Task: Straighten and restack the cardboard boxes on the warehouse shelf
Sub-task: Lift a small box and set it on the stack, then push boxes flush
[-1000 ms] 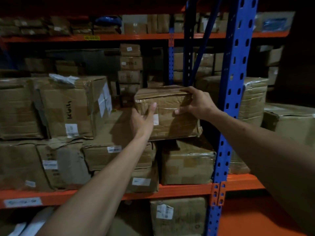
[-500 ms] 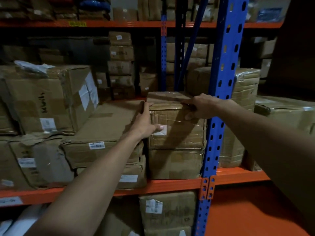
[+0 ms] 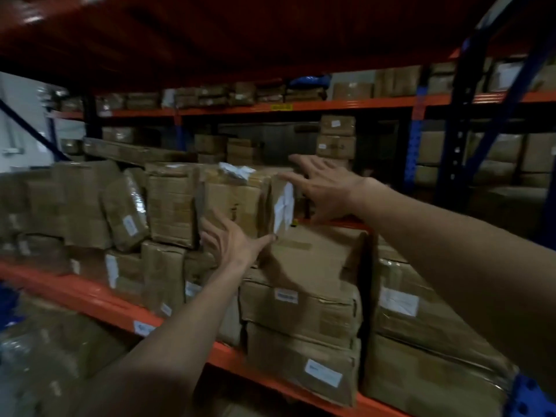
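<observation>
Dim warehouse aisle: orange beams (image 3: 99, 299) on blue uprights (image 3: 416, 139), a dark red deck (image 3: 240, 34) overhead, a pale wall (image 3: 21, 115) at far left.

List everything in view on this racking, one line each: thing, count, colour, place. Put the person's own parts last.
Cardboard boxes: many, too many to count, brown, stacked along the near shelf and on the racks behind.
Upper box: one, brown with a white label on its right side, on top of the middle stack between the two hands.
White labels: several, white, on the box fronts.
Shelf beam: one, orange, under the near stack.
Far shelf beam: one, orange with a yellow tag, rack behind.
Uprights: several, blue, right and back.
Blue bundle: one, blue, top far shelf.
Left hand: one, open, at the upper box's lower front.
Right hand: one, open, fingers spread, at its right side.
</observation>
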A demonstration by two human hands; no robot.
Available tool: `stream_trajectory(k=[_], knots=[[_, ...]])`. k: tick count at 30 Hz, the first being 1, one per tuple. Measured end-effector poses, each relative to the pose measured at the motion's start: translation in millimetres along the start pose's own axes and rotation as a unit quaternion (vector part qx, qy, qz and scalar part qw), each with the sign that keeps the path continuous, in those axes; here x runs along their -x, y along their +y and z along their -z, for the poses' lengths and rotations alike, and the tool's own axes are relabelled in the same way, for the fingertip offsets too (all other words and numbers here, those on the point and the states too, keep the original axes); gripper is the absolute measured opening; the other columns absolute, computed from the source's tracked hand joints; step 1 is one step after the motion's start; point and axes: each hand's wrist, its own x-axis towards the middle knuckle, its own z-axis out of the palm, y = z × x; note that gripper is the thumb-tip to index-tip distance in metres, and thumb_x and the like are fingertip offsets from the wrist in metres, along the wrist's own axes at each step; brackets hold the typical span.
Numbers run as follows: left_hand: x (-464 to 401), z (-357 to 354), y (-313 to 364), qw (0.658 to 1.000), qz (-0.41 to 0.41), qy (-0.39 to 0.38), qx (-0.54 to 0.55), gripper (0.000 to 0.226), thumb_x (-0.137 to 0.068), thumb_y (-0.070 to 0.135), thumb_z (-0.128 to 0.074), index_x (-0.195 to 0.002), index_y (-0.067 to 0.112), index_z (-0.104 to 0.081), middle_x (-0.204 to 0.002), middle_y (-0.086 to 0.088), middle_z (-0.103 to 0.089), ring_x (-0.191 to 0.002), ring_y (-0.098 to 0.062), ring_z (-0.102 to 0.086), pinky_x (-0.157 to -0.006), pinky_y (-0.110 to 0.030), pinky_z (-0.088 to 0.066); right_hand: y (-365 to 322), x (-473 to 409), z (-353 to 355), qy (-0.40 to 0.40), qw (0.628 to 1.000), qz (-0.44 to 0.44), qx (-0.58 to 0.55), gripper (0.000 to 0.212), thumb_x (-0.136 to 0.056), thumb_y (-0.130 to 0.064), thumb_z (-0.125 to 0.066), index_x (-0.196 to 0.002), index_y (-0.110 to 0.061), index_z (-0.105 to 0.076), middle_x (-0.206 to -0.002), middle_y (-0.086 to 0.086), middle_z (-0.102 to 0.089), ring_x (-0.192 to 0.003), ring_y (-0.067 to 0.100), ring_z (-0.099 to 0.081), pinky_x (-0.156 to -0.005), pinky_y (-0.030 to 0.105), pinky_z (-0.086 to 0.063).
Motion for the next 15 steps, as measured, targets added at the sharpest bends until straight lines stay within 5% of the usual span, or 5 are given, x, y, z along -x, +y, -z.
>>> stream_trajectory(k=[5,9,15], knots=[[-36.3,13.1,-26.7,0.996,0.072,-0.042,-0.032,0.130,-0.075,0.038,-0.078,-0.149,0.011,0.025,-0.156,-0.029,0.012,-0.145,-0.043,0.008,-0.116,-0.053,0.000,-68.0,-80.9,12.0,0.007,0.967,0.103,0.231,0.133,-0.073,-0.036,-0.083,-0.153,-0.032,0.024,-0.160,0.015,0.029,-0.148,0.034,0.022,-0.120,0.056,0.003],[-54.3,-4.7,-48.7,0.991,0.065,-0.120,-0.011,0.173,-0.037,0.072,-0.085,-0.138,0.015,0.043,-0.152,-0.029,0.030,-0.143,-0.044,0.022,-0.114,-0.062,-0.001,-106.3,-129.4,11.5,-0.028,0.923,0.145,0.355,0.123,-0.081,-0.033,-0.073,-0.151,-0.033,0.028,-0.158,0.014,0.034,-0.145,0.035,0.028,-0.116,0.060,0.011],[-58.1,-23.5,-64.7,0.999,-0.019,-0.045,0.022,0.168,-0.037,0.065,-0.088,-0.147,0.012,0.028,-0.157,-0.024,-0.009,-0.145,-0.036,-0.010,-0.118,-0.051,-0.007,-122.6,-177.8,4.8,-0.090,0.850,0.187,0.485,0.116,-0.085,-0.035,-0.068,-0.151,-0.033,0.027,-0.158,0.012,0.034,-0.144,0.034,0.029,-0.115,0.062,0.011]])
